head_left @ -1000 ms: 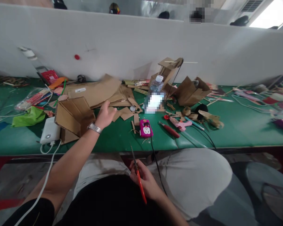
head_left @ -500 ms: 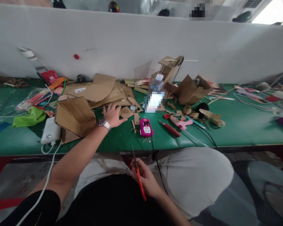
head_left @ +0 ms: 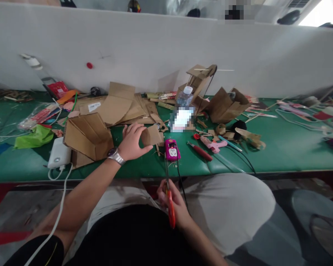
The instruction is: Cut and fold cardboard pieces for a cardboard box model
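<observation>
My left hand [head_left: 133, 141] pinches a small brown cardboard piece [head_left: 152, 135] just above the green table [head_left: 280, 155], beside a folded cardboard box [head_left: 86, 136]. A metal watch sits on that wrist. My right hand [head_left: 174, 203] rests over my lap and grips red-handled scissors [head_left: 169, 195], blades pointing up toward the table edge. A pink socket block [head_left: 171, 149] with a black cord lies right of the held piece.
Flat cardboard sheets [head_left: 119, 105], a water bottle [head_left: 183, 107], a pink glue gun [head_left: 212, 145], a red-handled tool [head_left: 201, 151] and cardboard scraps cover the table. A white power bank [head_left: 59, 154] with cable sits at the left. A white partition wall [head_left: 161, 51] backs the table.
My left hand dropped from the cardboard stack, closed on a small cardboard piece and lifted it. The scissors in my right hand swung more upright.
</observation>
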Available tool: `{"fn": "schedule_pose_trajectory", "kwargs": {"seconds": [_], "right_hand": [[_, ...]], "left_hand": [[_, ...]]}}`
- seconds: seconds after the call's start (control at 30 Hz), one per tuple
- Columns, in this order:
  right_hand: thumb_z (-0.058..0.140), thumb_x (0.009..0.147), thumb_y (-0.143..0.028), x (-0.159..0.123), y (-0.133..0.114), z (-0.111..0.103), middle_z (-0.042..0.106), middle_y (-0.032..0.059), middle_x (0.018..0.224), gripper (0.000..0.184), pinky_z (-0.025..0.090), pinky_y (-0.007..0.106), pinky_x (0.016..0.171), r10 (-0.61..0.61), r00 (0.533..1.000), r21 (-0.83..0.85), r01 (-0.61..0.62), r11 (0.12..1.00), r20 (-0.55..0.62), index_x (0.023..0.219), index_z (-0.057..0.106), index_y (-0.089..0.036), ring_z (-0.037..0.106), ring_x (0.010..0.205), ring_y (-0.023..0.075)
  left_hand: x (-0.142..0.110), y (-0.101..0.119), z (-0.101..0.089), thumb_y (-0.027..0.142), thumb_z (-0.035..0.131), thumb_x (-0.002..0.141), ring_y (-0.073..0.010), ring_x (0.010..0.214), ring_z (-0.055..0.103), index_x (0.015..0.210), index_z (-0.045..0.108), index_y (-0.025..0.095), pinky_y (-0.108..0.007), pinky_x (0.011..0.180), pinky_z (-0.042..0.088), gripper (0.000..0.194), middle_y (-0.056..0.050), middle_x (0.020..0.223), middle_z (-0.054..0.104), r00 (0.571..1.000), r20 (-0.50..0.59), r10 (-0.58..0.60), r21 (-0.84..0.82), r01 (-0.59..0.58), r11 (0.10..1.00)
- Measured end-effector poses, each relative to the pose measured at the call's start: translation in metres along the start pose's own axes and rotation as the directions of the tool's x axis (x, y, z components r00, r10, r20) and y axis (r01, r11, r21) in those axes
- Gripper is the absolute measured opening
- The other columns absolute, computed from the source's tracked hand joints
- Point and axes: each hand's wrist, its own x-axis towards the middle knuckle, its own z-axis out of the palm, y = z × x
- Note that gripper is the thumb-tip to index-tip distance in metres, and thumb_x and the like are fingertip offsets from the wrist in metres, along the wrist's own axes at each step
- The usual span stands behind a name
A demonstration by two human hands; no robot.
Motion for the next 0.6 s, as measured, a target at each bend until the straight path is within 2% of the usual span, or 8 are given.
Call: {"fn": "schedule_pose_trajectory", "kwargs": {"seconds": [0.1, 0.23, 0.33, 0.43, 0.47, 0.53, 0.57, 0.6], "right_hand": [[0.077, 0.092, -0.058, 0.012, -0.025, 0.006, 0.063, -0.0018, 0.089, 0.043, 0.040, 0.025, 0.054, -0.117, 0.990, 0.030, 0.120, 0.992, -0.078, 0.100, 0.049, -0.027, 0.052, 0.060, 0.0104], [0.081, 0.090, -0.051, 0.037, -0.058, 0.015, 0.067, -0.0014, 0.099, 0.045, 0.044, 0.024, 0.051, -0.222, 0.949, -0.040, 0.218, 0.975, -0.224, 0.099, 0.043, -0.028, 0.058, 0.060, 0.0104], [0.089, 0.081, -0.044, 0.052, -0.066, 0.024, 0.064, -0.0030, 0.095, 0.050, 0.047, 0.025, 0.055, -0.216, 0.952, -0.116, 0.195, 0.974, -0.215, 0.098, 0.044, -0.027, 0.058, 0.064, 0.0109], [0.092, 0.075, -0.036, 0.060, -0.063, 0.037, 0.060, -0.0040, 0.091, 0.051, 0.049, 0.025, 0.058, -0.204, 0.963, -0.148, 0.180, 0.973, -0.175, 0.095, 0.046, -0.027, 0.054, 0.066, 0.0109], [0.091, 0.075, -0.035, 0.061, -0.062, 0.041, 0.058, -0.0042, 0.090, 0.050, 0.048, 0.024, 0.058, -0.200, 0.965, -0.139, 0.178, 0.974, -0.168, 0.094, 0.046, -0.027, 0.052, 0.067, 0.0107], [0.091, 0.074, -0.034, 0.063, -0.062, 0.047, 0.056, -0.0045, 0.091, 0.049, 0.046, 0.022, 0.056, -0.188, 0.968, -0.094, 0.175, 0.980, -0.165, 0.093, 0.045, -0.027, 0.051, 0.067, 0.0101], [0.091, 0.073, -0.033, 0.064, -0.063, 0.048, 0.056, -0.0048, 0.091, 0.050, 0.045, 0.022, 0.054, -0.177, 0.970, -0.061, 0.169, 0.984, -0.164, 0.093, 0.045, -0.027, 0.051, 0.066, 0.0095], [0.091, 0.072, -0.033, 0.065, -0.066, 0.049, 0.056, -0.0052, 0.092, 0.051, 0.044, 0.021, 0.052, -0.161, 0.974, -0.025, 0.159, 0.987, -0.162, 0.093, 0.045, -0.027, 0.051, 0.064, 0.0088]], "left_hand": [[-0.025, 0.007, -0.015, 0.059, 0.075, 0.085, -0.0401, 0.154, 0.044, 0.153, 0.052, 0.020, -0.062, 0.132, 0.019, 0.081, -0.018, 0.156, 0.058, 0.997, 0.023, 0.067, -0.063, -0.065, 0.996], [-0.054, 0.014, -0.028, 0.056, 0.080, 0.080, -0.0397, 0.145, 0.055, 0.155, 0.052, 0.023, -0.065, 0.133, 0.015, 0.086, -0.016, 0.150, 0.064, 0.991, 0.048, 0.129, -0.078, -0.125, 0.989], [-0.072, 0.020, -0.038, 0.053, 0.083, 0.078, -0.0400, 0.141, 0.059, 0.156, 0.052, 0.027, -0.068, 0.133, 0.013, 0.088, -0.014, 0.146, 0.067, 0.986, 0.076, 0.151, -0.102, -0.143, 0.984], [-0.090, 0.020, -0.051, 0.055, 0.084, 0.079, -0.0409, 0.143, 0.058, 0.161, 0.046, 0.029, -0.069, 0.134, 0.011, 0.093, -0.015, 0.151, 0.064, 0.984, 0.076, 0.158, -0.160, -0.144, 0.977], [-0.096, 0.017, -0.056, 0.057, 0.085, 0.078, -0.0421, 0.147, 0.054, 0.162, 0.043, 0.029, -0.069, 0.134, 0.013, 0.098, -0.016, 0.155, 0.061, 0.987, 0.053, 0.149, -0.185, -0.136, 0.973], [-0.107, 0.007, -0.066, 0.063, 0.090, 0.070, -0.0465, 0.156, 0.041, 0.163, 0.041, 0.028, -0.071, 0.133, 0.018, 0.111, -0.018, 0.161, 0.053, 0.995, -0.069, 0.074, -0.235, -0.089, 0.968], [-0.111, 0.000, -0.070, 0.065, 0.092, 0.065, -0.0484, 0.159, 0.034, 0.160, 0.043, 0.027, -0.071, 0.132, 0.019, 0.114, -0.019, 0.163, 0.049, 0.982, -0.187, -0.002, -0.262, -0.048, 0.964], [-0.115, -0.008, -0.074, 0.066, 0.092, 0.062, -0.0486, 0.161, 0.030, 0.157, 0.045, 0.026, -0.069, 0.132, 0.021, 0.113, -0.019, 0.164, 0.046, 0.941, -0.322, -0.104, -0.290, 0.007, 0.957]]}}
